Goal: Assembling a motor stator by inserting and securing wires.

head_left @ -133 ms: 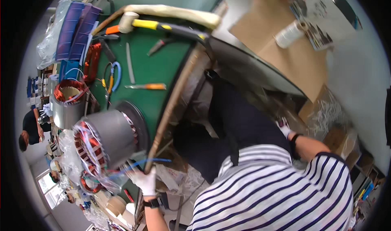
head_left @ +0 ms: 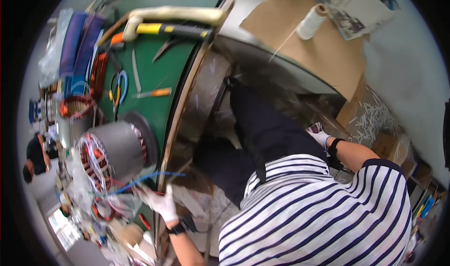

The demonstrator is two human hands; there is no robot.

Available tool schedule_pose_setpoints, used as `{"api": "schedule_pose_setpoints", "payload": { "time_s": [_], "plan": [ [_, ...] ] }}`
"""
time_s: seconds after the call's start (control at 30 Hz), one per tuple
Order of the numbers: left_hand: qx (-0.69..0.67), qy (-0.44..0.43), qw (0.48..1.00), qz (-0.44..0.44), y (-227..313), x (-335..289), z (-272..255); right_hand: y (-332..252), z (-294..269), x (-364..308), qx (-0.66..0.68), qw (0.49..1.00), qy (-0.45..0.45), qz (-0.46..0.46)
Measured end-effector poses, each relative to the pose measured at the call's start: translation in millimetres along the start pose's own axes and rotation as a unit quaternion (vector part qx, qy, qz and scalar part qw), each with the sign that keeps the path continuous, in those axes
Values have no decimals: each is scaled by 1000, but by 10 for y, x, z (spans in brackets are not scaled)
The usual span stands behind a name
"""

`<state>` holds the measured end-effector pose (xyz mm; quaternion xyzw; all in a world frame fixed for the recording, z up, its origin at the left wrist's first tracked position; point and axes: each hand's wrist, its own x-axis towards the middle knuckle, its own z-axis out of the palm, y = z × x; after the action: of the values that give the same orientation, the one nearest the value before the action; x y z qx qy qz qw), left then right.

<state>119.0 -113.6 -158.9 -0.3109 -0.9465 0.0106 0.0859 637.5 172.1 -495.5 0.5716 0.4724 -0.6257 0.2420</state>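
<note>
My left hand, in a white glove with a dark wristwatch, grips a thin blue wire at the edge of the bench. The wire runs from the windings of a grey motor stator, which lies on its side with copper coils and white leads showing. My right hand, also gloved and wearing a black wrist strap, hangs low beside my dark trouser leg, near shredded paper scraps. Its fingers are partly hidden. My striped shirt fills the lower right.
On the green bench mat lie a yellow-and-black-handled hammer, an orange-handled screwdriver, pliers and a second stator. A white string spool rests on cardboard. Another person is at the far left.
Almost nothing: the view shifted slightly and my left hand edged a little up along the bench edge, still holding the blue wire.
</note>
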Motion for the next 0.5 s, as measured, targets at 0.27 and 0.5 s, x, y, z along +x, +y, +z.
{"api": "schedule_pose_setpoints", "payload": {
  "time_s": [0.27,0.5],
  "plan": [
    [-45,260,948,175,660,114,-472,-83,152,117,378,914,65,131],
    [-144,8,977,160,596,193,-678,-385,324,-441,8,976,200,90]
  ]
}}
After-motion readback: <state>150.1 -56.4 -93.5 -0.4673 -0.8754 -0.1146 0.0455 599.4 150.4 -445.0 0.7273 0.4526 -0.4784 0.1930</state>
